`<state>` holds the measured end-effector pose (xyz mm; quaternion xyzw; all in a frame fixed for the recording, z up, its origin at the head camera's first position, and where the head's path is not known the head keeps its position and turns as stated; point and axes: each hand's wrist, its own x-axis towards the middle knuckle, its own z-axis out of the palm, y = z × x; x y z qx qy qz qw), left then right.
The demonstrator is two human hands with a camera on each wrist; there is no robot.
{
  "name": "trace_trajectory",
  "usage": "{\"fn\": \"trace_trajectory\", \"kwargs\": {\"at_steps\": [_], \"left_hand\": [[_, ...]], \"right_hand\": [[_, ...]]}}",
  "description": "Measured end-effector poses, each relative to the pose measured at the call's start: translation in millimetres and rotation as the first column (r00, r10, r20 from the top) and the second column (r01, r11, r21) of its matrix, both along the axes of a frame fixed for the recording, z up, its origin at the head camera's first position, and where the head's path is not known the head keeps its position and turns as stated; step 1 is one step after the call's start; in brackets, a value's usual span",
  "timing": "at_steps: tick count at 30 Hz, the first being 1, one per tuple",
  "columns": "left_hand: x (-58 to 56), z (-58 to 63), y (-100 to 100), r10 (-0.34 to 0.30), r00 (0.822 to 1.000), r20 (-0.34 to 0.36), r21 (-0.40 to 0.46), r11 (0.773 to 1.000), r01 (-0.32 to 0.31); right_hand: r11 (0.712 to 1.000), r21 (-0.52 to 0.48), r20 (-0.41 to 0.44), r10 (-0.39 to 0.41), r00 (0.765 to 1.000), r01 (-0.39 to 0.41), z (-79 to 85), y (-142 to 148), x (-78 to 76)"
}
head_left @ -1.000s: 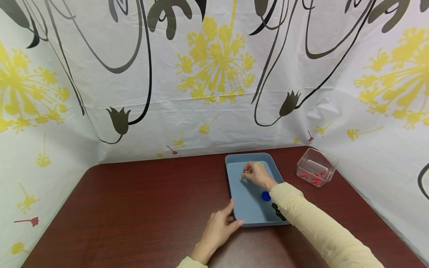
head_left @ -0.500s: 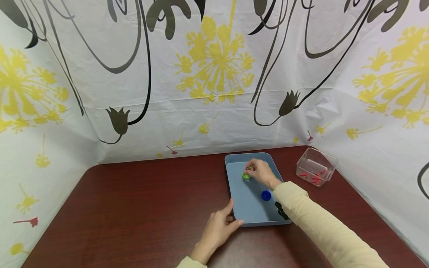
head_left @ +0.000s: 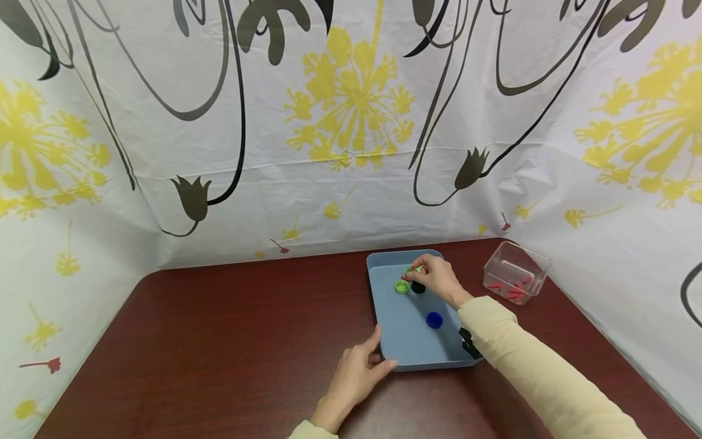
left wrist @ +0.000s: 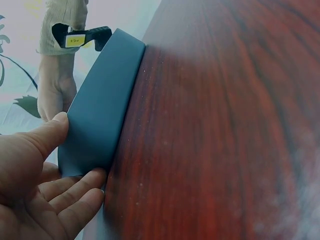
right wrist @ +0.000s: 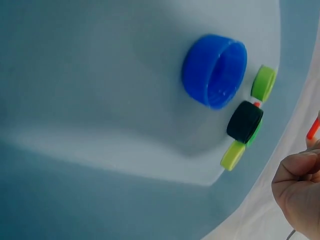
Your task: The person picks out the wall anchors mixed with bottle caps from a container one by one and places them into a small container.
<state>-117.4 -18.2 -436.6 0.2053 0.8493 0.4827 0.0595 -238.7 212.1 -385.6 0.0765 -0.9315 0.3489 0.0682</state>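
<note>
My right hand point(head_left: 439, 278) is over the far part of a blue-grey tray point(head_left: 408, 360), pinching a small red stick point(right wrist: 313, 129) between thumb and fingertips. Just below its fingertips lie a green bottle cap point(head_left: 402, 287) and a black cap point(head_left: 418, 288). A wider blue cap point(head_left: 434, 320) sits nearer the front, hollow side showing in the right wrist view. That view also has more green caps point(right wrist: 233, 155) around the black one. My left hand point(head_left: 353, 373) rests against the tray's near left corner, thumb and fingers spread along the outer wall point(left wrist: 102, 110).
A clear plastic box point(head_left: 517, 273) with several red pieces point(head_left: 515, 292) stands right of the tray. The dark red-brown table point(head_left: 247, 341) meets a patterned white cloth point(head_left: 263, 201) at the back and sides. A black wrist mount point(head_left: 469, 344) hangs over the tray's right edge.
My right hand has moved rightward and up from the green cap, which now shows uncovered, as does the black cap beside it. The left hand stays at the corner.
</note>
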Motion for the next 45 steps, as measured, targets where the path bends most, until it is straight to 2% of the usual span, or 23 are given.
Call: {"fn": "trace_trajectory", "kwargs": {"at_steps": [12, 21, 33, 40, 45], "left_hand": [[0.2, -0.3, 0.1, -0.005, 1.0, 0.004, 0.002, 1.0, 0.005], [-1.9, -1.3, 1.5, 0.003, 0.999, 0.035, 0.005, 1.0, -0.003], [-0.5, -1.4, 0.7, 0.012, 0.999, 0.051, 0.002, 1.0, -0.012], [-0.4, -0.8, 0.8, 0.021, 0.998, 0.054, -0.001, 1.0, -0.021], [-0.5, -0.6, 1.3, 0.022, 0.999, 0.049, 0.003, 1.0, -0.022]], "right_hand": [[0.995, -0.042, -0.032, -0.094, 0.995, 0.092, 4.6, 23.9, 1.2], [0.983, -0.092, -0.046, -0.164, 0.985, 0.16, 9.8, 43.5, 4.4], [0.942, -0.198, 0.025, -0.273, 0.962, 0.273, 10.3, 78.5, 10.5], [0.883, -0.349, 0.129, -0.285, 0.95, 0.313, 13.3, 96.9, 17.4], [0.878, -0.309, 0.125, -0.345, 0.93, 0.366, 12.6, 107.8, 23.8]]}}
